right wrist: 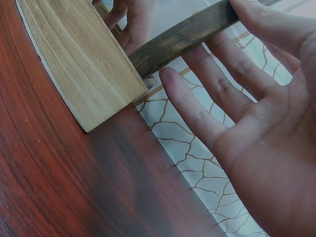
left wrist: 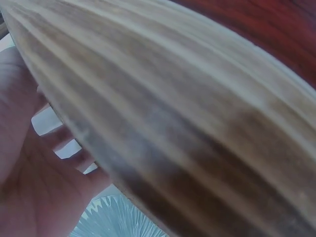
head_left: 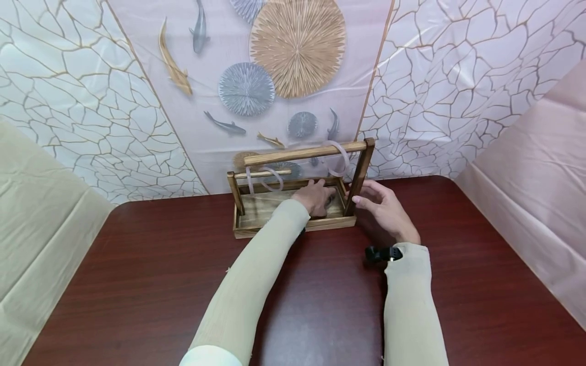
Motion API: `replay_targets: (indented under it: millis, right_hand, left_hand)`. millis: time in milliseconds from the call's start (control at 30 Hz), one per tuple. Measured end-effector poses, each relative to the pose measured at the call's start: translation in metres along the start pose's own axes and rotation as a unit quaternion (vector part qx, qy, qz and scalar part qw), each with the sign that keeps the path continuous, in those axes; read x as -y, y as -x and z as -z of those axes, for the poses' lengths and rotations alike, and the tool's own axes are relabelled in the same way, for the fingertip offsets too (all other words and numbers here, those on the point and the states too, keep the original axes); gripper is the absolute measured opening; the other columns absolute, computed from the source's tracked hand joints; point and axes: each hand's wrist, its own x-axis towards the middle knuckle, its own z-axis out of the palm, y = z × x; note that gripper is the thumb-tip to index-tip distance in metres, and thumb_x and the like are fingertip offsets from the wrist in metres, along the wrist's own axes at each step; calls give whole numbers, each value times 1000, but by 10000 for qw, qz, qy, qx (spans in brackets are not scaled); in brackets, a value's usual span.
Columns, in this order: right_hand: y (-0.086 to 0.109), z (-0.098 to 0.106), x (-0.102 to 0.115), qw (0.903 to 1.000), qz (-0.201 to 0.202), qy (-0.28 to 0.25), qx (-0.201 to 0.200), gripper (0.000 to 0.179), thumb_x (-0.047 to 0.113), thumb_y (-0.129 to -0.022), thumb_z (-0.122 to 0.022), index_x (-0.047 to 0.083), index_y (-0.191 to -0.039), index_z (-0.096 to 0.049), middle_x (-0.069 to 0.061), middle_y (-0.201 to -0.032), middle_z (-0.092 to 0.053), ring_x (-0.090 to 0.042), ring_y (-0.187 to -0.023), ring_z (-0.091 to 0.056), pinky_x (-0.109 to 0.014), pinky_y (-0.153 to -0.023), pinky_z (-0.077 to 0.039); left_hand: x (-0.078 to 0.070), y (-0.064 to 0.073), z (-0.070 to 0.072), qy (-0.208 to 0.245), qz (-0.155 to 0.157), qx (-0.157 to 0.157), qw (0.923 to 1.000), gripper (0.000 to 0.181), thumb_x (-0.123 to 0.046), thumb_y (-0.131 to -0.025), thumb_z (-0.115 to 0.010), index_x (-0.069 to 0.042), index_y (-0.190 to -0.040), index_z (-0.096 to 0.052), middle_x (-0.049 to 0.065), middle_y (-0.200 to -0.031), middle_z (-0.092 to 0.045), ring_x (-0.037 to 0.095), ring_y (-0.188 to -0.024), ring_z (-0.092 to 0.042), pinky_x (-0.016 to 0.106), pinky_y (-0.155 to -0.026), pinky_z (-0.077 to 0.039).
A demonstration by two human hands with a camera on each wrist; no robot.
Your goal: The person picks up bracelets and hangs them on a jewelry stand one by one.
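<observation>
A wooden stand has a shallow tray (head_left: 334,223), a tall dark right post (head_left: 361,175) bearing a long bar (head_left: 297,153), and a shorter left post (head_left: 236,194) bearing a short bar (head_left: 263,174). My left hand (head_left: 314,197) reaches inside the tray near its right end; in the left wrist view the tray wall (left wrist: 163,108) hides much of the fingers. My right hand (head_left: 386,211) holds the right post between thumb and fingers; the right wrist view shows the thumb (right wrist: 266,22) on one side of the post (right wrist: 182,42) and fingers (right wrist: 192,106) on the other.
Pale translucent loops (head_left: 346,156) hang around the bars. The stand is near the back edge of a dark red-brown table (head_left: 151,284). A patterned cloth backdrop (head_left: 137,127) rises right behind it, with plain cloth (head_left: 41,244) at the sides.
</observation>
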Motion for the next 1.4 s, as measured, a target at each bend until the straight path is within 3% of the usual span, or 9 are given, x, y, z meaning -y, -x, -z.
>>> replay_targets:
  millis: [233, 533, 800, 1167, 1400]
  right_hand:
    - [-1, 0, 0, 10000, 15, -56, 15, 36, 18, -98, -69, 4, -130, -59, 1, -116, -66, -7, -99, -68, -24, -87, -58]
    - [-3, 0, 0, 10000, -12, -12, 0, 36, 18, -98, -69, 5, -130, -59, -2, -118, -65, -6, -100, -67, -21, -87, -57]
    - [-3, 0, -1, 10000, 1, 74, 1, 39, 21, -98, -70, 6, -132, -59, -4, -121, -65, -6, -104, -66, -19, -87, -56]
    - [-3, 2, -2, 9999, 133, -29, 60, 42, 20, -98, -70, 4, -135, -58, 2, -117, -70, -5, -106, -66, -20, -88, -56]
    - [-1, 2, -4, 9999, 130, -84, 76, 45, 20, -97, -71, 1, -136, -57, 3, -116, -70, -5, -106, -67, -20, -88, -57]
  left_hand:
    - [1, -3, -6, -201, 168, -203, 9994, 74, -44, -97, -67, -32, -161, -31, 7, -163, -27, 32, -151, -28, 44, -103, -53]
    - [5, -2, -7, -253, -109, -550, 9981, 75, -44, -94, -72, -30, -159, -36, 4, -153, -38, 32, -144, -36, 38, -103, -54]
    - [8, -3, -11, -406, -248, -917, 9946, 75, -45, -92, -74, -28, -156, -38, 8, -157, -33, 31, -144, -36, 41, -97, -57]
    - [6, -1, -12, -767, -402, -1500, 9849, 71, -46, -89, -77, -26, -149, -45, 8, -151, -39, 34, -141, -40, 42, -87, -60]
    - [9, 0, -17, -959, -445, -1618, 9811, 70, -45, -88, -78, -26, -147, -46, 7, -151, -41, 34, -138, -44, 41, -84, -61]
